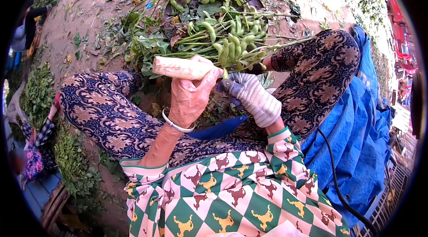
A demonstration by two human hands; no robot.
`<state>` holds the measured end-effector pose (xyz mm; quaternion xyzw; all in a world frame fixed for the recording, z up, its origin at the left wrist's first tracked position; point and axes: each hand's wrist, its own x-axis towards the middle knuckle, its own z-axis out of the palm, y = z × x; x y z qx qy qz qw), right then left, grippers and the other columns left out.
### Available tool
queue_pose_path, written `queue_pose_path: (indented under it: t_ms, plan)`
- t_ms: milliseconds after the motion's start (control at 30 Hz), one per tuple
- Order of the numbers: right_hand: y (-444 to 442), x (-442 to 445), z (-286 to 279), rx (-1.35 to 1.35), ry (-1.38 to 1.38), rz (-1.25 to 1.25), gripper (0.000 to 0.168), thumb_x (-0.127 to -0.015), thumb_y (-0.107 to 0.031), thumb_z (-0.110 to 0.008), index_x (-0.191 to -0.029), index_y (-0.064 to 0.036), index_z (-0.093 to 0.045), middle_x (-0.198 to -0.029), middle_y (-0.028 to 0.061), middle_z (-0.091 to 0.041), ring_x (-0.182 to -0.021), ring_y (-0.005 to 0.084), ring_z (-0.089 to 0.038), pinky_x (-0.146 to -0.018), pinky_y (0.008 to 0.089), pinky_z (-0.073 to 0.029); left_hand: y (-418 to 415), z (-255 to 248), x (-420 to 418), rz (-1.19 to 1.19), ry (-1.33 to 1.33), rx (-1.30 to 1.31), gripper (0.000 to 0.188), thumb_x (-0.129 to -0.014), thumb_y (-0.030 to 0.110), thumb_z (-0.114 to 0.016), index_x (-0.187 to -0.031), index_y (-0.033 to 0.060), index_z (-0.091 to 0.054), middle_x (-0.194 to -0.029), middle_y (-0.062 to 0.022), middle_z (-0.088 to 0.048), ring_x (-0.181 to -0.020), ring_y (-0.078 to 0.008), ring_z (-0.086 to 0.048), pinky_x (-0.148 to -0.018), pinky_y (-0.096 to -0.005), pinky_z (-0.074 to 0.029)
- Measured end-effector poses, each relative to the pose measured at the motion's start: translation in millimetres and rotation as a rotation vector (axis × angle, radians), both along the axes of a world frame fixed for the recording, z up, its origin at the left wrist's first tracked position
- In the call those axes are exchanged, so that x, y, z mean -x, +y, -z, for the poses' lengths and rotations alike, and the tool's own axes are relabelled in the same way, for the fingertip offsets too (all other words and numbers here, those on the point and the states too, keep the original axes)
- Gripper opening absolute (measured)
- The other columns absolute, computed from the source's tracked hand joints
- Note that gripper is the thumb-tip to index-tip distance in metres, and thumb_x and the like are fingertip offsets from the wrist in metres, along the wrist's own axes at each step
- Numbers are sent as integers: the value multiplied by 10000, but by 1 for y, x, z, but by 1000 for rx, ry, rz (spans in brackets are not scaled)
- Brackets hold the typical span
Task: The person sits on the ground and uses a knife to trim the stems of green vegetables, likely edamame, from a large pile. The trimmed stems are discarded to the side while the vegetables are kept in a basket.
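My bare left hand (194, 93), with a pale bangle at its wrist, is closed around a thick, pale wooden stick (180, 68). My right hand (252, 94) wears a striped knitted glove and is pinched at the base of a green bean stem (225, 73), close by the stick's right end. Whether it also holds a small tool is not clear. Just beyond both hands lies a heap of cut soybean plants with plump green pods (232, 48), stems pointing right and leaves to the left. Part of a dark container shows beneath the heap.
My crossed legs (110, 113) frame the work area. A blue tarpaulin (347, 130) and a black cable (334, 170) lie at my right. Leaf scraps litter the earthen ground (83, 12). At far left, another person (36, 146) sits beside piled green plants (75, 163).
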<state>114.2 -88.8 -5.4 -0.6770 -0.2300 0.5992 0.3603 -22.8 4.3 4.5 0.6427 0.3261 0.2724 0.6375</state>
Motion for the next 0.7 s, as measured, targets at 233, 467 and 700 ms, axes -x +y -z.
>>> queue_pose_path:
  t_ms: [233, 467, 700]
  plan:
    - [11, -7, -22, -86, -14, -54, 337, -871, -384, -616, -755, -69, -600, -560, -58, -440, -477, 42, -371, -426, 227, -277, 6, -5, 0, -27, -112, 3, 66, -848, 62, -637, -858, 0, -614, -766, -1, -572, -703, -81, -553, -658, -220, -451]
    - [3, 4, 20, -214, -393, -18, 356, -924, -361, -559, -745, -54, -588, -556, -55, -453, -491, 42, -365, -422, 234, -303, 1, 15, -9, -13, 56, -240, 79, -849, 94, -640, -868, 38, -587, -705, -1, -592, -664, -80, -550, -636, -245, -458]
    - [-6, -5, -4, -151, 387, 138, 410, -953, -416, -467, -940, -34, -616, -547, -74, -430, -465, 22, -354, -461, 168, -313, 11, 5, -2, -13, -183, 361, 84, -880, 85, -605, -922, 15, -585, -846, -47, -635, -852, -132, -624, -768, -271, -525]
